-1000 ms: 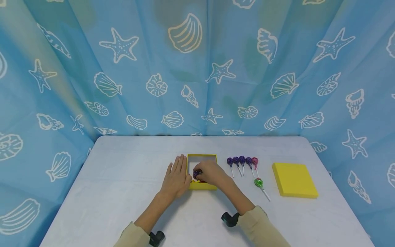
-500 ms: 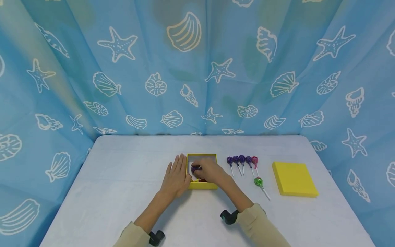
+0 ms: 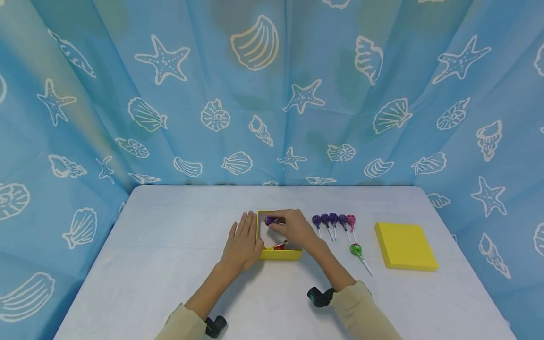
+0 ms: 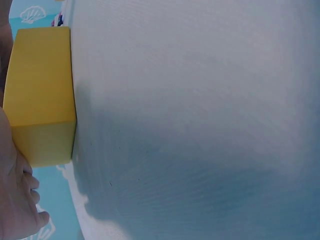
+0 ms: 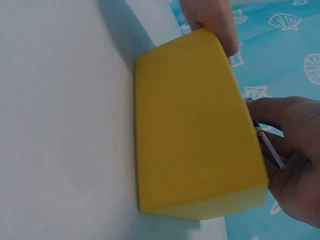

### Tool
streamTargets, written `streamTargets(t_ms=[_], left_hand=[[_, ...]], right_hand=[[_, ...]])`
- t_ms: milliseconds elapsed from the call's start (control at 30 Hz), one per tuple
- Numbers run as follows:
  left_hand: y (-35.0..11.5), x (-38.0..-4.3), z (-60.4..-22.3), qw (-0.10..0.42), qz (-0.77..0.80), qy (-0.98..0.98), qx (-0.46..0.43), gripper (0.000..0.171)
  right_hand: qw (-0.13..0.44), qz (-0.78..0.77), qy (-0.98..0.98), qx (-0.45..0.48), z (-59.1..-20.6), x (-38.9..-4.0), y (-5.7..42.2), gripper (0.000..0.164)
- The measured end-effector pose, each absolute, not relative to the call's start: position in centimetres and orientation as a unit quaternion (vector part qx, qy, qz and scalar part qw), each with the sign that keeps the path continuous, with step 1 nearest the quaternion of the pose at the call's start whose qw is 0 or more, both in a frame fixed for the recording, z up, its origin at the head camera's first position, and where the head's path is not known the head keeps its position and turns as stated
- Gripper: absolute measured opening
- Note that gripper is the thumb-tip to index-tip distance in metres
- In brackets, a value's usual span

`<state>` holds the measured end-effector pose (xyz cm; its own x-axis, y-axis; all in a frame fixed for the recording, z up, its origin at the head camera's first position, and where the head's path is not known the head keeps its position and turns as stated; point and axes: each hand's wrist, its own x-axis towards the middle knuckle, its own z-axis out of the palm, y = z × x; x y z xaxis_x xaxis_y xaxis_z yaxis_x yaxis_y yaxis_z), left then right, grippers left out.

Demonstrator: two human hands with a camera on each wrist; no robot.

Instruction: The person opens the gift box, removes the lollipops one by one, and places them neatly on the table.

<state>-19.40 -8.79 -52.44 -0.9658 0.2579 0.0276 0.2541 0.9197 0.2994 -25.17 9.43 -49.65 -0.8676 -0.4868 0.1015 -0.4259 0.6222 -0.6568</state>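
Note:
My left hand (image 3: pixel 242 243) lies with straight fingers along the left wall of an open yellow box (image 3: pixel 280 255). Inside that box, near its far end, my right hand (image 3: pixel 293 229) pinches a purple lollipop (image 3: pixel 270 220) between thumb and fingers. The lollipop's white stick (image 5: pixel 271 148) shows under the right palm in the right wrist view. Red and yellow wrapped sweets (image 3: pixel 279 246) lie at the box's near end, partly hidden by its front wall. In the left wrist view, the box's yellow side (image 4: pixel 40 75) stands beside the left hand.
Right of the box, several purple lollipops (image 3: pixel 333 219) and a pink one (image 3: pixel 351 221) lie in a row. A green lollipop (image 3: pixel 356 250) lies nearer. Further right sits a yellow lid (image 3: pixel 405 246) on the white table (image 3: pixel 170 222). A blue shell-patterned curtain (image 3: pixel 191 118) hangs behind.
My right hand has moved towards the far end of the box with the purple lollipop, uncovering more of the sweets at the near end. The left hand has stayed in place.

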Motion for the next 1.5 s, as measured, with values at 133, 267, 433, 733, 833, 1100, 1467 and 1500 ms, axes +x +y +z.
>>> streamTargets(t_ms=[133,267,433,733,833,1100,1467,1500], left_hand=[[-8.8,-19.5,-52.5,0.004,0.153,0.980,0.129,0.065],[-8.8,-19.5,-52.4,0.005,0.154,0.980,0.127,0.065],[-8.8,-19.4,-52.4,0.005,0.154,0.980,0.128,0.065],[-8.8,-19.2,-52.4,0.005,0.159,0.979,0.131,0.064],[-8.7,-19.3,-52.4,0.005,0.159,0.978,0.132,0.064],[-8.8,-19.3,-52.3,0.005,0.168,0.977,0.130,0.064],[-8.8,-19.2,-52.2,0.007,0.164,0.977,0.133,0.064],[-8.8,-19.2,-52.1,0.008,0.163,0.978,0.134,0.064]], right_hand=[[0.029,-0.394,0.889,-0.231,-48.9,-24.9,10.2,0.033],[0.018,-0.424,0.881,-0.209,-48.2,-24.6,11.4,0.032],[-0.002,-0.438,0.882,-0.176,-47.9,-24.0,13.4,0.033],[-0.047,-0.465,0.875,-0.128,-49.1,-21.7,18.3,0.032],[-0.060,-0.459,0.880,-0.105,-49.5,-20.8,19.8,0.033],[-0.063,-0.450,0.890,-0.048,-51.2,-18.9,22.2,0.032],[-0.054,-0.430,0.901,0.020,-53.8,-16.8,24.0,0.027],[-0.054,-0.428,0.902,0.023,-53.9,-16.6,24.0,0.027]])
